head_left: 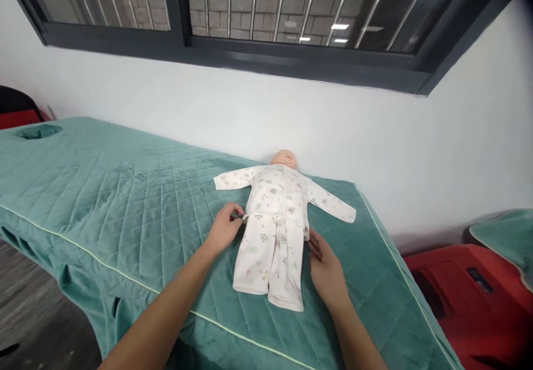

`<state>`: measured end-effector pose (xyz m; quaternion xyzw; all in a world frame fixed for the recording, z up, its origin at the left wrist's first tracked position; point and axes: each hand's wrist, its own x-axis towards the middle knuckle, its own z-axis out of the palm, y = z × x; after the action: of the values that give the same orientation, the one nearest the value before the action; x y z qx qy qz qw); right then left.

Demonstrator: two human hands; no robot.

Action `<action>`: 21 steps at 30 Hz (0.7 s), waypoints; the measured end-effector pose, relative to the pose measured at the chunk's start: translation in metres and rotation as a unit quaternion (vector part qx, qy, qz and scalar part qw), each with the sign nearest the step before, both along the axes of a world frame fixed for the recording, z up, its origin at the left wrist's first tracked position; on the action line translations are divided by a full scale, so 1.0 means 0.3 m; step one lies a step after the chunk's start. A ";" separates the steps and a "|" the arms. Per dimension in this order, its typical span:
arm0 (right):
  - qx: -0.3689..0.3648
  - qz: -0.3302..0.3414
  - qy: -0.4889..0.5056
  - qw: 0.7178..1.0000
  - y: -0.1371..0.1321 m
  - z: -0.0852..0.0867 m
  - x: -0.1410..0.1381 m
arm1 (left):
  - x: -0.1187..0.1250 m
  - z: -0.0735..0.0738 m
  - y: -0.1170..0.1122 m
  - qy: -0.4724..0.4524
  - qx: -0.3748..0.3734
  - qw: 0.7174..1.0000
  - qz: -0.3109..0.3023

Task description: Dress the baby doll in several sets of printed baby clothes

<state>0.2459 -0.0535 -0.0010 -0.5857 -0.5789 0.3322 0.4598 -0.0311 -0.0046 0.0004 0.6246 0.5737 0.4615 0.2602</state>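
A baby doll (284, 158) lies on its back on the green bed, head toward the wall. It wears a white patterned long-sleeved top (270, 191) and matching trousers (258, 253); the top's sleeves stretch out to both sides. At the left side of the waist, my left hand (225, 226) pinches the hem of the top between thumb and fingers. On the opposite side, the fingers of my right hand (325, 261) are bent in at the top's right lower corner, partly hidden by the cloth. No doll hands or feet show beyond the cuffs.
A quilted green cover (145, 209) with pale piping spreads over the bed, which has a face hole (39, 131) at the far left. Behind it rises a white wall (200, 109) below a dark-framed window (300, 59). A red plastic stool (466, 298) stands at the right.
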 end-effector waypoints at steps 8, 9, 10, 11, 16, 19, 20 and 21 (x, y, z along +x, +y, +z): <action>0.075 -0.043 -0.321 0.943 -0.120 -0.017 0.086 | -0.156 -0.024 0.237 0.274 -0.070 0.940 0.190; 0.079 -0.033 -0.369 0.925 -0.135 -0.016 0.074 | -0.168 -0.025 0.259 0.290 -0.081 0.937 0.177; 0.080 -0.022 -0.410 0.908 -0.149 -0.016 0.062 | -0.178 -0.026 0.277 0.299 -0.085 0.936 0.163; 0.080 -0.012 -0.443 0.893 -0.162 -0.016 0.051 | -0.187 -0.026 0.292 0.302 -0.086 0.937 0.152; 0.101 0.014 -0.538 0.836 -0.230 -0.022 0.047 | -0.241 -0.024 0.329 0.282 -0.073 0.946 0.139; 0.141 0.025 -0.564 0.813 -0.287 -0.036 0.082 | -0.270 -0.020 0.341 0.273 -0.068 0.949 0.141; 0.154 0.030 -0.569 0.807 -0.310 -0.045 0.095 | -0.276 -0.020 0.345 0.271 -0.067 0.949 0.143; 0.166 0.036 -0.573 0.802 -0.333 -0.055 0.107 | -0.280 -0.021 0.348 0.270 -0.067 0.949 0.146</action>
<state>0.2779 -0.1535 -0.0176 -0.5627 -0.8040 -0.1488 0.1219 -0.1150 0.0999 -0.0060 0.6166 0.7370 0.2687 0.0663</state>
